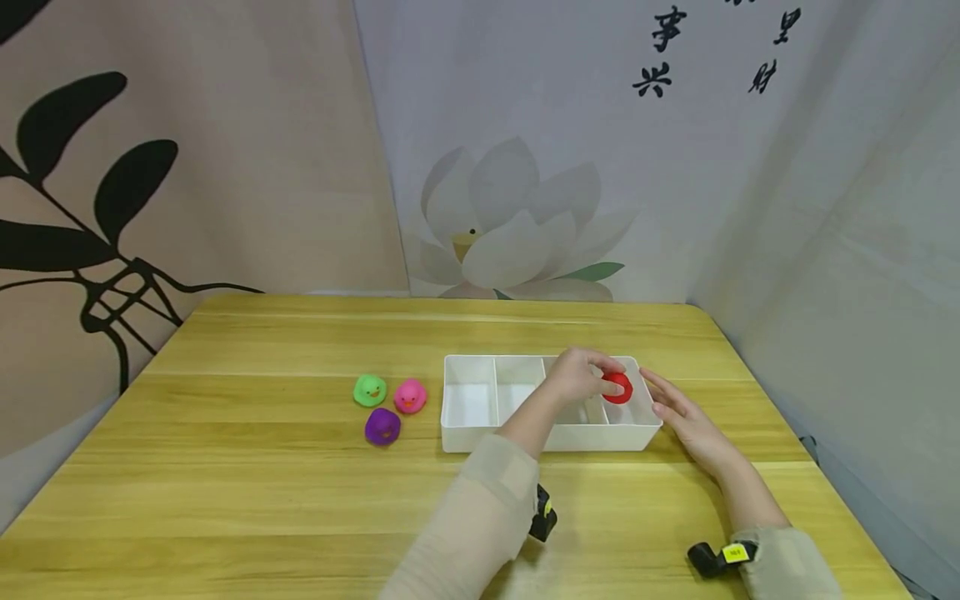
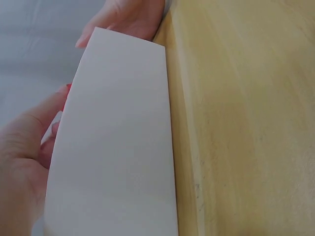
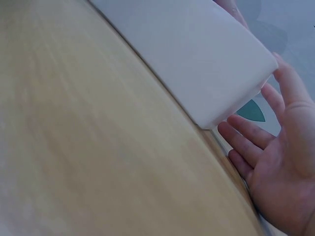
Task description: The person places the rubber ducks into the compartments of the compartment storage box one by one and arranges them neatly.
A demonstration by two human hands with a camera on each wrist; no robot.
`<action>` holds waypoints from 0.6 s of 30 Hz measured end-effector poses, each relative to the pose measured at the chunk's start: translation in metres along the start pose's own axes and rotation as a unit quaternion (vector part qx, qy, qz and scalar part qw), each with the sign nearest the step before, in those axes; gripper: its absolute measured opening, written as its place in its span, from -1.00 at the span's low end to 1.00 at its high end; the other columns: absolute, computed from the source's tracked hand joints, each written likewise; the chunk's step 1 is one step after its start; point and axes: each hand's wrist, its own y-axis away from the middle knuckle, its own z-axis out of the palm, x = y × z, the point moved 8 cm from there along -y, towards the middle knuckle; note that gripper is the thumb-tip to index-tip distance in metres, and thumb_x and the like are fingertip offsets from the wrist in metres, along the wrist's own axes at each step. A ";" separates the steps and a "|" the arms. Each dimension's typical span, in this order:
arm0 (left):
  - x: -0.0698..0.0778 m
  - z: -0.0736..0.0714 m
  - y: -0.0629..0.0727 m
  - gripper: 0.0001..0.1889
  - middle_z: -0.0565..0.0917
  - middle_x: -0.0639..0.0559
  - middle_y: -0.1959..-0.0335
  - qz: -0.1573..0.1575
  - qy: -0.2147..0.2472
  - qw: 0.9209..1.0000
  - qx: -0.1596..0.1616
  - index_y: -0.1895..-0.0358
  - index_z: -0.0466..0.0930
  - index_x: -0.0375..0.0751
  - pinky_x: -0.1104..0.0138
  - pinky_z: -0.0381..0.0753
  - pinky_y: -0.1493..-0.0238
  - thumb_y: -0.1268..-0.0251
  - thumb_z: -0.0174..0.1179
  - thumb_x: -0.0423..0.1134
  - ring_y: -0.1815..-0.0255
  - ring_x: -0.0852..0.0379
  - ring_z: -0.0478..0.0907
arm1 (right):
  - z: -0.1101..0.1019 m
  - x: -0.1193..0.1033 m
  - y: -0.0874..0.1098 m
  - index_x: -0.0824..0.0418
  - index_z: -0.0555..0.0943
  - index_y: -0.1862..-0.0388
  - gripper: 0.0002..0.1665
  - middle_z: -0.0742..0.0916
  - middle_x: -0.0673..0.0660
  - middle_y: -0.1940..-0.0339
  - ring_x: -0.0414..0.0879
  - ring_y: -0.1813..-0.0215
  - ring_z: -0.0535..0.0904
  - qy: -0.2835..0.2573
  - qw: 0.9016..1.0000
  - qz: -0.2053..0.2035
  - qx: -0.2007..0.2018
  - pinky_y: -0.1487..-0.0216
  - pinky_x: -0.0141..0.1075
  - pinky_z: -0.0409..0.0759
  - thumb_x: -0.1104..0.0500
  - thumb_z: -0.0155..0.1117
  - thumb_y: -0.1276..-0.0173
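Note:
My left hand point(image 1: 581, 375) reaches over the white divided box point(image 1: 495, 440) and pinches a red round toy point(image 1: 619, 392) between thumb and fingers, at the rightmost compartment. In the left wrist view, the box's side wall hides most of the toy, leaving a red sliver point(image 2: 66, 96) beside the fingertips. At the box's right end, my right hand point(image 1: 693, 429) has its fingers extended along the end wall. The right wrist view shows that right hand point(image 3: 280, 162) with thumb and fingers at the box's corner.
Left of the box, a green duck toy point(image 1: 370, 390), a pink duck toy point(image 1: 410, 396) and a purple duck toy point(image 1: 382, 427) lie close together on the wooden table point(image 1: 225, 500). Printed curtains point(image 1: 525, 83) hang behind the table and along its sides.

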 end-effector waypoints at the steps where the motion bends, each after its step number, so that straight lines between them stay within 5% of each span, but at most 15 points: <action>1: 0.000 0.001 0.000 -0.75 0.64 0.26 0.32 -0.001 -0.003 1.000 0.001 0.14 0.76 -0.06 0.40 0.50 0.36 -0.07 0.42 -0.34 0.28 0.23 0.45 | 0.000 0.000 0.000 0.13 0.01 -0.55 -0.35 0.19 0.49 -0.42 0.39 -0.39 0.07 0.000 1.000 0.000 0.000 -0.27 0.34 -0.02 0.13 -0.11 -0.57; 9: -0.004 0.004 0.000 -0.75 0.62 0.26 0.37 -0.025 -0.029 0.999 0.015 0.15 0.77 -0.05 0.41 0.48 0.44 -0.05 0.44 -0.33 0.42 0.19 0.45 | 0.000 0.001 -0.001 0.11 0.01 -0.55 -0.36 0.17 0.48 -0.43 0.40 -0.41 0.05 0.006 1.000 0.002 0.000 -0.26 0.37 -0.03 0.13 -0.12 -0.57; 18: -0.006 0.010 -0.002 -0.78 0.66 0.28 0.34 -0.024 -0.072 0.997 0.033 0.20 0.78 0.02 0.43 0.46 0.27 -0.05 0.43 -0.33 0.27 0.27 0.48 | 0.000 -0.001 0.000 0.11 0.01 -0.55 -0.36 0.19 0.49 -0.43 0.39 -0.40 0.06 0.004 1.000 0.001 0.000 -0.26 0.36 -0.04 0.14 -0.12 -0.57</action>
